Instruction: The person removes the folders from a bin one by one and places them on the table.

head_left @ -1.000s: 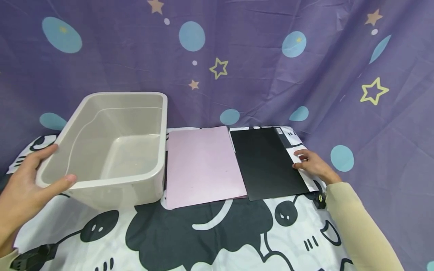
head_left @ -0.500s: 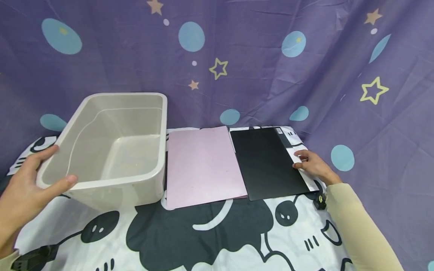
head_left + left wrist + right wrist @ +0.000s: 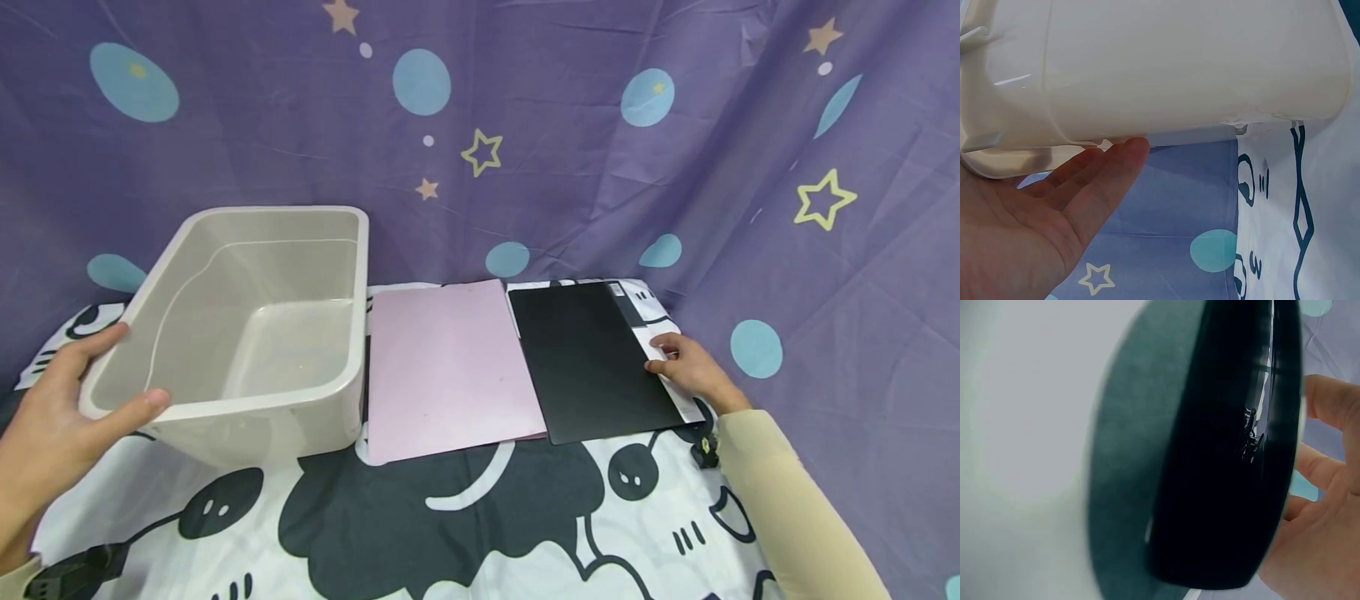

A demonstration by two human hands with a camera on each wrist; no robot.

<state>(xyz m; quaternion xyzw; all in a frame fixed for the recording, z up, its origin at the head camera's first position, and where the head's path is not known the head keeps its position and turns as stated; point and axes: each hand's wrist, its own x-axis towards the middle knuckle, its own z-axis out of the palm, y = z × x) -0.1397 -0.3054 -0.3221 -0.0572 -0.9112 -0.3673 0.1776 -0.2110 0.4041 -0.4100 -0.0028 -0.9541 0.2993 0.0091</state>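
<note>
A deep, light grey plastic bin [image 3: 300, 350] stands at the left, tilted in the head view with its inside facing me. My left hand [image 3: 56, 425] lies at its near left corner, thumb on the rim and fingers spread along the outer wall. In the left wrist view, the fingers [image 3: 1113, 181] are nearly straight against the bin's outside. A flat black folder [image 3: 596, 367] lies at the right, with a white strip and small label along its right side. My right hand [image 3: 697, 367] rests at that edge, fingers loosely bent; some fingertips are hidden in the right wrist view.
A pink folder [image 3: 453, 375] lies flat between the bin and the black folder, with a second layer showing at its lower right. Beneath is a white cloth [image 3: 517, 575] with dark cartoon prints. A purple curtain [image 3: 555, 167] hangs close behind.
</note>
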